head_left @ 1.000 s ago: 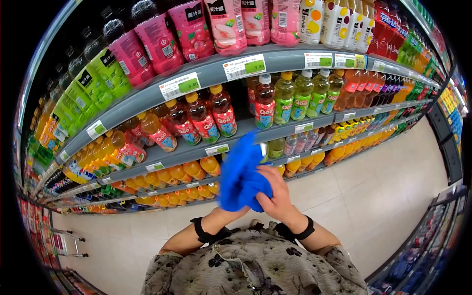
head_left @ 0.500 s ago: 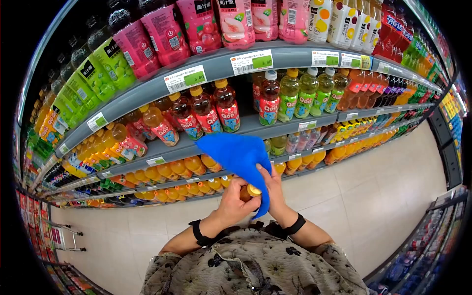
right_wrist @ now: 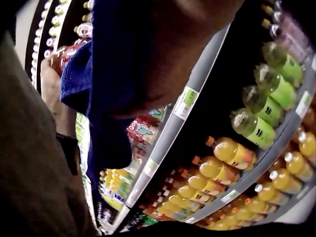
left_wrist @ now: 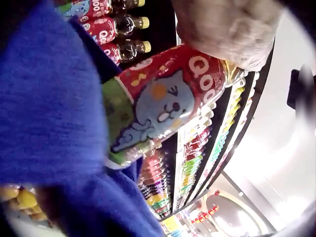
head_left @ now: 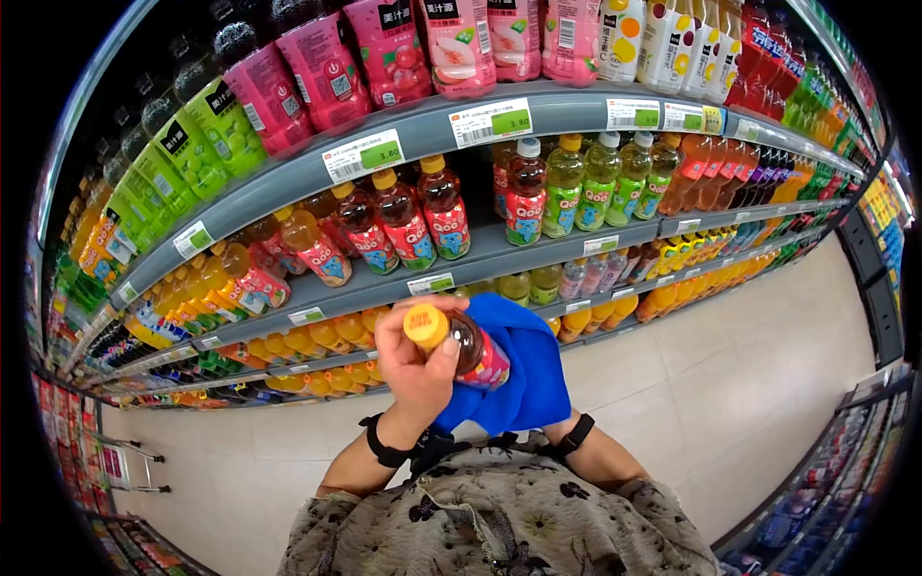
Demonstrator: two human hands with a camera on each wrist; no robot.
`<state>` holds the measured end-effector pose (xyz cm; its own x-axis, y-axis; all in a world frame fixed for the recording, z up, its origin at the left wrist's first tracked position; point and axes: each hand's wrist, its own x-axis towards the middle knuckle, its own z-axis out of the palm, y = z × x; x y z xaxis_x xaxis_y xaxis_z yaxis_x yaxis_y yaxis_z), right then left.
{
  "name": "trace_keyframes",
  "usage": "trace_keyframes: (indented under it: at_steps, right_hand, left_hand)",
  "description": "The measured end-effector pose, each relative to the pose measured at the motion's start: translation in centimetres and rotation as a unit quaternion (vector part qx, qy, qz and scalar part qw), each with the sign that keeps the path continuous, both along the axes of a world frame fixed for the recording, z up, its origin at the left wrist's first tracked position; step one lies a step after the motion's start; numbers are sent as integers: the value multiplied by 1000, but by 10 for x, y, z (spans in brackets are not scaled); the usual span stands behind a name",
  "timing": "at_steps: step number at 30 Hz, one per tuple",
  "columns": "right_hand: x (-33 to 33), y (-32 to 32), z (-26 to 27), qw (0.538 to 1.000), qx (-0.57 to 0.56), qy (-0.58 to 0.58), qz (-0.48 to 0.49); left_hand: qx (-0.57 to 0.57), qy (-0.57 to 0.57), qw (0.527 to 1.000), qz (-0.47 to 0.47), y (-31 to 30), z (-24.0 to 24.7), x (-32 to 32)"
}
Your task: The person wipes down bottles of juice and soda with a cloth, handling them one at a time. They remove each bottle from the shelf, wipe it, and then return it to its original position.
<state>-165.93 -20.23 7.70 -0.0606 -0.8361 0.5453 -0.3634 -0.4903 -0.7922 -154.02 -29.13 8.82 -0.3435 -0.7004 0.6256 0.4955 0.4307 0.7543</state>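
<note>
In the head view, the left hand (head_left: 411, 365) grips a Qoo bottle (head_left: 483, 363) around its neck, thumb below the yellow cap (head_left: 425, 326). The bottle is tilted, cap toward the camera. A blue cloth (head_left: 528, 370) lies against its lower part and covers the right hand there. The left wrist view shows the bottle's red label (left_wrist: 168, 98) with a blue cartoon figure, the left hand (left_wrist: 229, 29) at its neck and the cloth (left_wrist: 49, 98) around its base. In the right wrist view, the right hand (right_wrist: 173, 54) holds the bunched cloth (right_wrist: 116, 98), its fingertips hidden.
Shelves of drinks span the front, with a grey shelf edge (head_left: 567, 108) bearing price tags. Red-label Qoo bottles (head_left: 447, 216) stand on the middle shelf, beside a gap. Pale floor tiles (head_left: 730, 355) lie below; a cart (head_left: 130, 466) stands at left.
The bottle has come up and left, its cap and label now in sight. The cloth has moved from above the hands to around the bottle's lower part, covering the right hand.
</note>
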Motion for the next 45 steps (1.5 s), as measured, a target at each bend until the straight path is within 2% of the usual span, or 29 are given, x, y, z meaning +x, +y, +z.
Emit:
trace_keyframes:
  at_steps: [1,2,3,4,5,6,7,10,12,14,16,17,18,20,21,22,24,25,26,29,30,32,35,38,40,41,42,43,45]
  right_hand:
    - [-1,1,-15,999,29,-46,-3]
    - [1,1,-34,994,59,-91,-7]
    - [10,1,-59,835,134,-518,130]
    - [8,2,-60,834,133,-519,130]
    - [5,5,-61,913,118,-377,98]
    - [3,5,-62,967,99,-225,65]
    - [4,5,-67,905,105,-394,124]
    - [1,8,-74,921,126,-356,97]
    - [2,10,-62,919,109,-360,120]
    - [4,7,-62,916,94,-363,144]
    - [6,-3,-87,836,136,-495,194]
    - [17,-3,-100,798,142,-569,141]
    - [18,-3,-108,798,142,-569,140]
    - [15,-7,-127,767,184,-609,85]
    - [13,-16,-177,680,185,-705,86]
    - [15,-11,-165,678,189,-705,85]
    - [15,0,-111,745,144,-646,80]
    - [17,4,-98,804,127,-581,20]
    - [17,5,-93,804,127,-581,20]
    - [11,-3,-61,896,64,-419,-133]
    - [6,-5,-49,896,63,-419,-133]
    - [-3,-8,-34,938,50,-324,-113]
    - [-2,-18,-28,921,41,-365,-126]
    - [4,-18,-40,917,24,-381,-119]
    - [9,-14,-59,917,27,-382,-114]
    - [10,-15,-71,936,8,-328,-128]
    - [10,-15,-79,952,-11,-273,-141]
    - [11,-14,-83,952,-11,-272,-141]
    - [10,-8,-89,970,43,-202,-128]
  left_hand:
    - [-1,-1,1000,1,-2,1,-1]
    - [8,-1,999,-54,-5,3,-4]
    - [18,0,994,-109,-7,4,-6]
    - [-49,-60,988,-133,-17,-3,-1]
    - [-16,-110,979,-171,-16,-8,0]
    - [17,-159,965,-208,-14,-14,3]
    - [98,-163,952,-238,-10,-24,2]
    - [156,-167,935,-272,-5,-40,1]
    - [138,-176,941,-254,-5,-50,1]
    - [101,-279,932,-209,-8,-58,1]
    - [127,-263,942,-166,1,-57,-4]
    - [118,-292,943,-104,5,-52,-6]
    - [108,-320,940,-42,9,-49,-8]
    - [90,-310,946,-11,12,-49,-14]
    - [75,-303,950,20,14,-49,-14]
    - [61,-296,952,50,17,-50,-14]
    - [25,-297,951,87,17,-56,-14]
    - [29,-314,945,89,15,-54,-14]
    - [33,-331,939,90,13,-52,-12]
    - [28,-356,933,48,7,-65,-7]
    - [33,-357,933,32,8,-71,-5]
    - [42,-355,934,21,14,-67,-6]
    - [38,-344,938,11,15,-66,-7]
    - [108,-311,943,-43,8,-68,-8]
    - [135,-183,972,-62,7,-63,-11]
    - [135,-184,972,-63,4,-63,-11]
    - [102,-225,969,-11,-2,-64,-8]
    - [68,-264,961,41,-7,-62,-6]
    - [113,-229,966,25,-14,-55,-5]
